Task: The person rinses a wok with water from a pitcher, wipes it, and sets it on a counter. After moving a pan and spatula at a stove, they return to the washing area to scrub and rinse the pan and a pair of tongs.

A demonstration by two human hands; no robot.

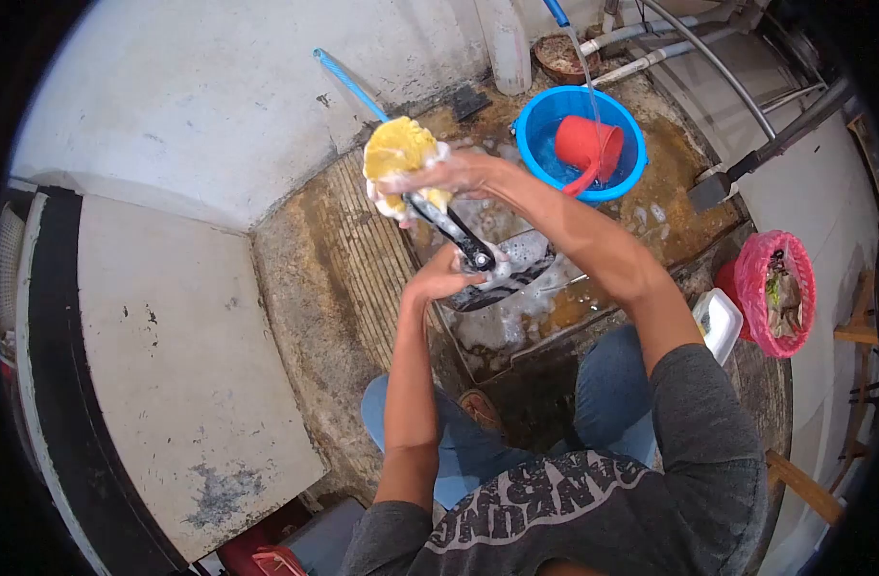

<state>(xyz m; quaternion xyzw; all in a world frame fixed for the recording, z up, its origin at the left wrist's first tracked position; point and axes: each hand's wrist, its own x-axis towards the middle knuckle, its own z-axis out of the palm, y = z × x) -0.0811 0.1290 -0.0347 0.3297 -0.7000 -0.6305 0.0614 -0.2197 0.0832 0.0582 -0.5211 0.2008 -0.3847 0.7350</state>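
My right hand (454, 175) is closed on a yellow sponge (399, 144) covered in white suds. The sponge is pressed around the far end of a black handle (449, 223). That handle belongs to what looks like a dark frying pan (502, 291), tilted and streaked with foam. My left hand (447, 273) grips the pan where handle and body meet, with suds on the fingers. Part of the pan's body is hidden behind my hands and right forearm.
Water runs from a blue hose (557, 12) into a blue basin (528, 144) holding a red dipper (579, 144). A pink-lined bin (754, 317) and white container (718, 322) stand right. A blue stick (348, 82) leans against the wall. Foam covers the wet floor.
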